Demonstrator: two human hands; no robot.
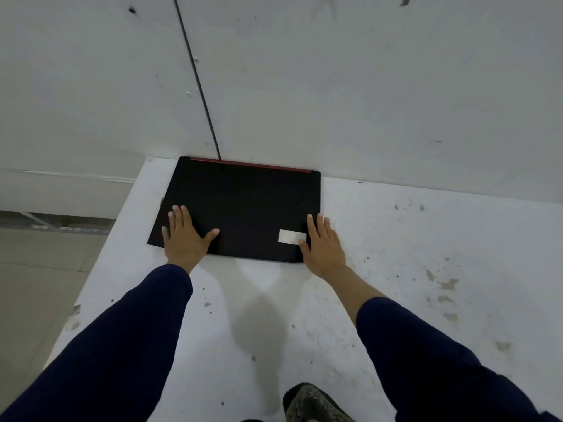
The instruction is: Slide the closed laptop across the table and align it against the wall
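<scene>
The closed black laptop (pixel 243 205) lies flat on the white table (pixel 411 254), its red-trimmed far edge touching the white wall (pixel 365 86). A silver sticker (pixel 292 236) sits near its front right corner. My left hand (pixel 184 236) rests flat on the lid's front left corner, fingers spread. On the front right corner my right hand (pixel 323 245) lies flat, partly over the laptop's right edge and the table. Neither hand grips anything.
The table's left edge (pixel 100 269) runs close to the laptop's left side, with floor below. A dark seam (pixel 198 77) runs down the wall panel. A camouflage-patterned shoe (pixel 310 403) shows at the bottom. The tabletop is scuffed on the right.
</scene>
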